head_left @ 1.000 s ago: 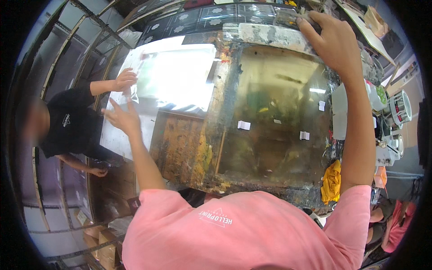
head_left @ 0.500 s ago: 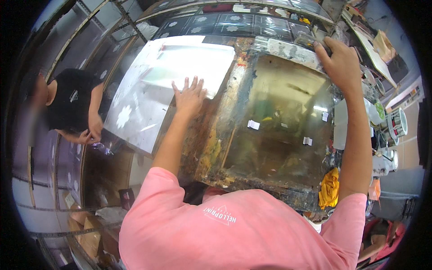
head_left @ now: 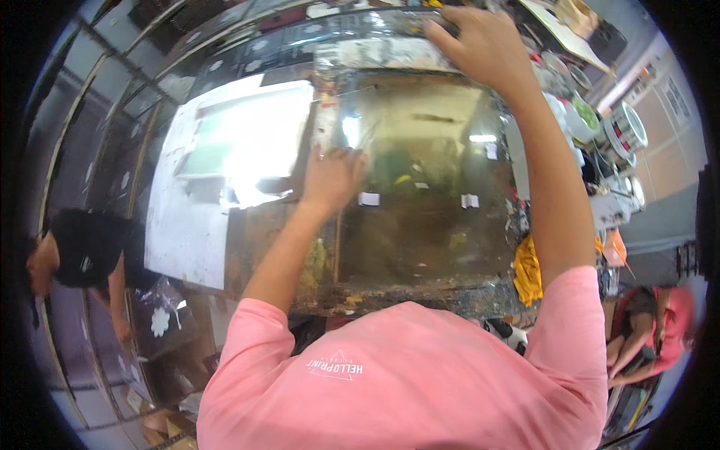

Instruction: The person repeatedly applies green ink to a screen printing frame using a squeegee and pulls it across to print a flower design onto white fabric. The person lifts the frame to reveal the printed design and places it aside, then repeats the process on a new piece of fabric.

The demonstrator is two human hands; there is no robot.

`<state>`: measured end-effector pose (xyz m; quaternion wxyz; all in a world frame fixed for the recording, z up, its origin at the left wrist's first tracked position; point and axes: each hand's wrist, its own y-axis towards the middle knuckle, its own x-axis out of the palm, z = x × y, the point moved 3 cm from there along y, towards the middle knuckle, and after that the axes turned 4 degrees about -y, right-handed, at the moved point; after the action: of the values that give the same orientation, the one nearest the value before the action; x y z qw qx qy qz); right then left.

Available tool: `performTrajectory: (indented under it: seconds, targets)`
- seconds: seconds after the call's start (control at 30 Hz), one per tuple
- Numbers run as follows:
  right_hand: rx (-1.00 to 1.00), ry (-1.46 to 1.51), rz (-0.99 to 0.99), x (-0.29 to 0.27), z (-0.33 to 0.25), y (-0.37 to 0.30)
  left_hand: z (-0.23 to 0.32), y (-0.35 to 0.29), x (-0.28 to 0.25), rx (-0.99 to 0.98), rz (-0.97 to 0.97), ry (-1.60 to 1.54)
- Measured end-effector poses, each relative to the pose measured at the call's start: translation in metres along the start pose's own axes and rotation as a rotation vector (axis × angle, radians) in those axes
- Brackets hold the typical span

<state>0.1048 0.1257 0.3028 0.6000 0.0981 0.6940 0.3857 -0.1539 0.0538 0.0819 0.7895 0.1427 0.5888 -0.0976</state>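
My left hand (head_left: pixel 332 180) hovers at or over the left edge of a yellowish, glossy glass-like panel (head_left: pixel 420 240). Its fingers are bent a little and apart, somewhat blurred, with nothing visible in them. Left of it lies a white-framed screen or tray (head_left: pixel 251 131), bright with glare, on a large white sheet (head_left: pixel 180 232). My right hand (head_left: pixel 487 49) reaches to the far right corner, beyond a paint-stained whitish bar (head_left: pixel 386 54). The thumb stands apart from the fingers; the fingertips are partly hidden. Small white folded tabs, like this one (head_left: pixel 368 199), sit on the panel.
A yellow cloth (head_left: pixel 526 274) hangs at the panel's right edge. White tubs and buckets (head_left: pixel 624 127) crowd the right side. At the left, a person in black (head_left: pixel 90 247) stands by metal racks; another in pink (head_left: pixel 671 322) is at the lower right.
My left hand has left the white-framed piece and moved right, toward the panel's left edge. The view has shifted. The person in black holds a clear, flower-marked sheet or bag lower down.
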Motion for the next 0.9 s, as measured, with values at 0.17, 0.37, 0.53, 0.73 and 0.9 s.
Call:
performTrajectory:
  seconds: [0.17,0.37,0.53,0.73,0.9]
  targets:
    - [-0.034,0.010,0.044,0.002,0.002,0.005,0.082,0.011,0.093,0.192,-0.050,-0.041]
    - [-0.029,0.073,0.044,0.001,0.001,0.009,0.135,0.040,0.121,0.343,-0.073,-0.075]
    - [0.007,0.078,0.012,-0.016,0.013,0.008,0.161,0.043,0.119,0.425,-0.086,-0.051]
    - [-0.046,0.099,0.062,0.011,0.004,0.020,0.145,0.034,0.118,0.368,-0.070,-0.071]
    - [0.005,0.084,0.046,-0.002,0.008,0.017,0.154,0.037,0.120,0.453,-0.007,-0.138]
